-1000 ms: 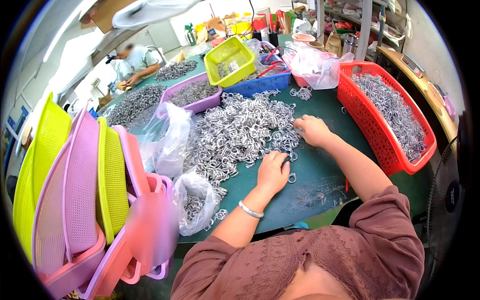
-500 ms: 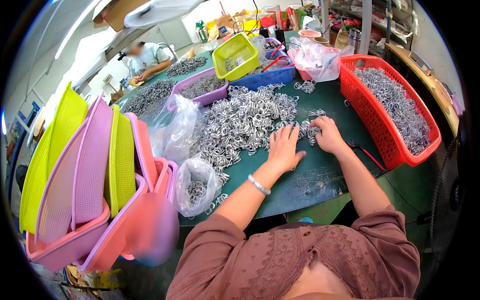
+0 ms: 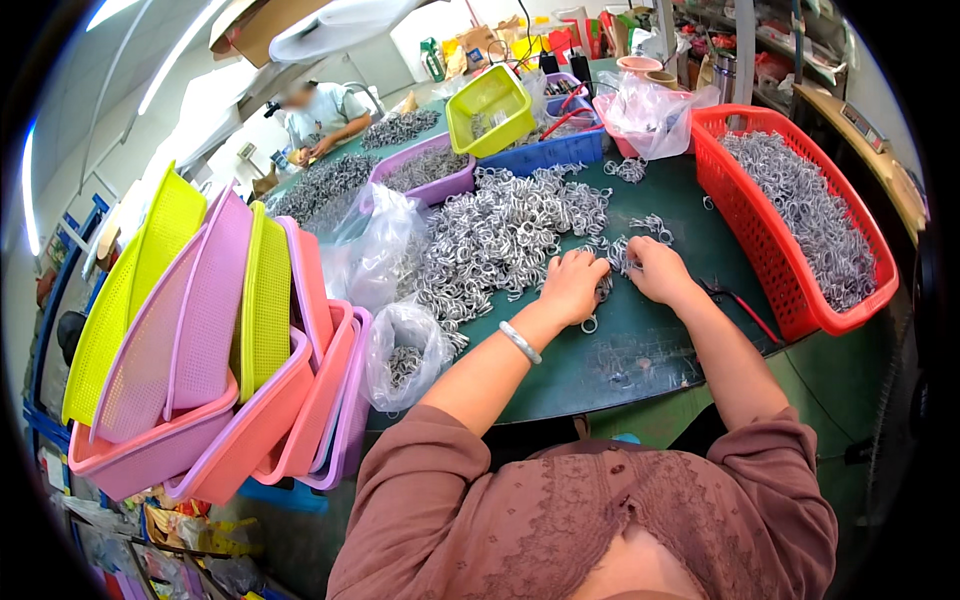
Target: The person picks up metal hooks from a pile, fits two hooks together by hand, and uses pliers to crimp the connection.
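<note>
A single metal ring (image 3: 589, 324) lies on the green table (image 3: 640, 362), just on the near side of the left hand (image 3: 572, 290). That hand is palm down, fingers bent over rings; whether it pinches one cannot be told. The right hand (image 3: 658, 272), just beside it, has its fingers lowered at further rings; its grip cannot be determined either. Left of the left hand, a clear bag (image 3: 434, 352) contains some rings. A small cluster (image 3: 652, 228) lies just beyond the right hand; a large loose heap (image 3: 520, 225) spreads beyond the left. Right of the right hand, a red basket (image 3: 755, 245) stands well filled. Assessment: handling appears well short of complete, given the heap; whether the basket's contents are finished cannot be confirmed.
</note>
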### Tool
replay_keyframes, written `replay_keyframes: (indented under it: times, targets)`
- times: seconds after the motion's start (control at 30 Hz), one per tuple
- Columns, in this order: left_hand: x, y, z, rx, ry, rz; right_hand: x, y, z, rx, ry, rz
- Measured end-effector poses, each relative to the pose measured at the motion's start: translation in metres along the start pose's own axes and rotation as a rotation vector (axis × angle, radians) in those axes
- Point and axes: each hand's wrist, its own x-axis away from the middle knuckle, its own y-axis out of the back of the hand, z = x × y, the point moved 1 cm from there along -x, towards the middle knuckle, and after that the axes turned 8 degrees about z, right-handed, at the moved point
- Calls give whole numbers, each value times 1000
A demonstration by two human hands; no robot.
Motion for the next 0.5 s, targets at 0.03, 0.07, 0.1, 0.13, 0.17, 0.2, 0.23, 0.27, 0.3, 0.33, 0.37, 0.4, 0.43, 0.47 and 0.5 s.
replay_keyframes:
  times: [0.03, 0.07, 0.1, 0.13, 0.17, 0.2, 0.23, 0.27, 0.3, 0.33, 0.37, 0.4, 0.43, 0.47, 0.5]
  targets:
    - [-1, 2, 1, 11, -8, -5, 1, 0, -1, -52, 27, -46]
    - [-2, 3, 2, 73, 1, 19, 3, 1, -1, -81, 24, -52]
    - [-4, 4, 2, 136, 9, 44, 5, 5, 0, -110, 21, -60]
    - [-5, 6, 1, 198, 16, 69, 7, 7, -1, -139, 16, -67]
    - [-5, 7, 0, 197, 5, 87, 7, 7, -2, -142, 38, -105]
    - [-5, 9, -2, 197, -7, 105, 7, 7, -4, -146, 59, -144]
    - [-1, 8, -3, 207, -14, 126, 9, 7, -1, -148, 78, -171]
    - [3, 8, -5, 170, -54, 45, 13, 8, 3, -109, 67, -142]
    - [7, 7, -7, 133, -94, -37, 16, 11, 8, -71, 57, -113]
    - [9, 7, -9, 91, -136, -123, 19, 15, 12, -32, 49, -90]
    - [10, 1, -8, 76, -95, -129, 26, 11, 10, 68, 87, -78]
    - [10, -4, -7, 44, -79, -94, 29, 10, 11, 85, 59, -3]
    - [8, -5, -7, 8, -65, -60, 31, 11, 13, 104, 32, 68]
    - [7, -7, -6, -27, -50, -28, 32, 12, 14, 123, 6, 140]
    - [6, -8, -6, -39, -65, -26, 31, 7, 9, 110, 26, 124]
